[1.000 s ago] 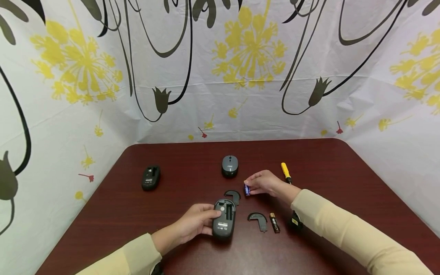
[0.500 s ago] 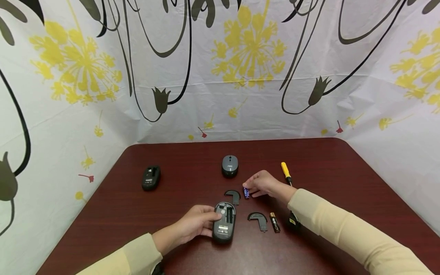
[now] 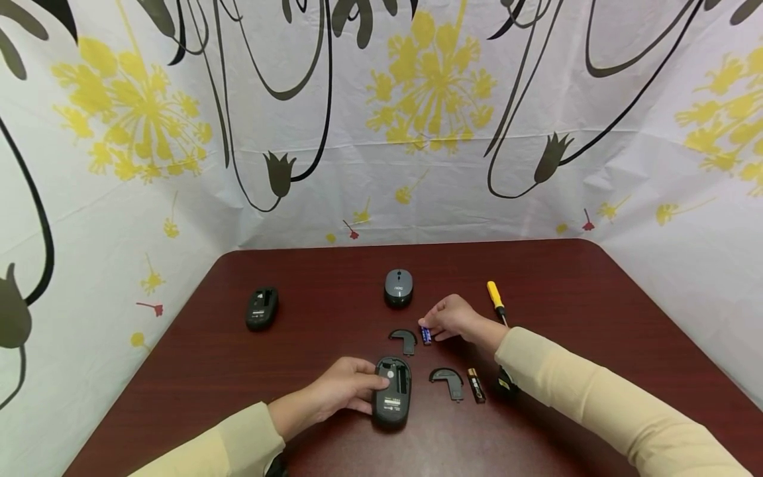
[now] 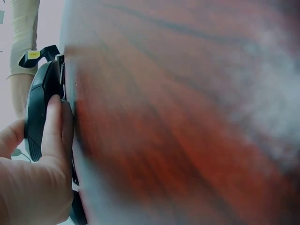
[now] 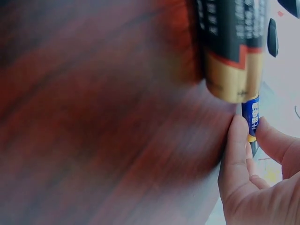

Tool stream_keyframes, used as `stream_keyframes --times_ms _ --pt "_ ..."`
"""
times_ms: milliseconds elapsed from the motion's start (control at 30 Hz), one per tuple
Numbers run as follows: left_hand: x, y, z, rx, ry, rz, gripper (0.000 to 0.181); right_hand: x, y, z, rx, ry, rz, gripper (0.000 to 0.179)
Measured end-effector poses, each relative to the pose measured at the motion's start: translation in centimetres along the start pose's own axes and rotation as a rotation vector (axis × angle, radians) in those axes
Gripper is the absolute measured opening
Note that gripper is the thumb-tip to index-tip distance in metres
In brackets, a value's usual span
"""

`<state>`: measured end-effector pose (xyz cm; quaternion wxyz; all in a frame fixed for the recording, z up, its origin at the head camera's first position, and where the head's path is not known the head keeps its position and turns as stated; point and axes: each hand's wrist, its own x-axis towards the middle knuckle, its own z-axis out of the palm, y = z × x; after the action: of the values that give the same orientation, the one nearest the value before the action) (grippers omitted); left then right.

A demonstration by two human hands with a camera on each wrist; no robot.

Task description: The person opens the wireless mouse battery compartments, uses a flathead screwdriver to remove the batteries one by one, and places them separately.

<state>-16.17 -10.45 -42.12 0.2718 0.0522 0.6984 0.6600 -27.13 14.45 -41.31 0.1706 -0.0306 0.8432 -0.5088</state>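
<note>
My left hand [image 3: 341,392] grips a dark computer mouse [image 3: 392,403] by its left side, low over the table. Its underside faces up, showing a label and an uncovered battery slot. In the left wrist view, the fingers lie along the side of the same mouse [image 4: 40,105]. My right hand [image 3: 456,317] pinches a small blue battery [image 3: 426,336] at its far end; the right wrist view shows thumb and fingertips around the blue battery [image 5: 251,112]. Just left of it lies a curved battery cover [image 3: 407,339]. A second cover [image 3: 452,383] and a black-and-gold battery [image 3: 476,385] lie nearer me.
A grey mouse [image 3: 399,286] sits upright at the back middle. Farther left, another black mouse [image 3: 261,309] lies upside down with its slot uncovered. Beyond my right wrist is a yellow-handled screwdriver [image 3: 495,297]. A patterned cloth [image 3: 381,199] hangs behind the table [image 3: 322,278].
My right hand has shifted slightly left and toward me with the blue battery. My left hand has brought the mouse a little nearer and to the right.
</note>
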Motion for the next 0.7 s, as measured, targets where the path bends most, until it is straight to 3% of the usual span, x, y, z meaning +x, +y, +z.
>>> stream_keyframes --times_ms 500,700 --pt "0.45 0.53 0.42 0.131 0.085 -0.037 0.037 -0.05 0.22 0.19 -0.045 0.028 -0.062 0.014" --pt "0.46 0.66 0.33 0.13 0.074 -0.037 0.038 -0.07 0.3 0.11 -0.043 0.02 -0.065 0.014"
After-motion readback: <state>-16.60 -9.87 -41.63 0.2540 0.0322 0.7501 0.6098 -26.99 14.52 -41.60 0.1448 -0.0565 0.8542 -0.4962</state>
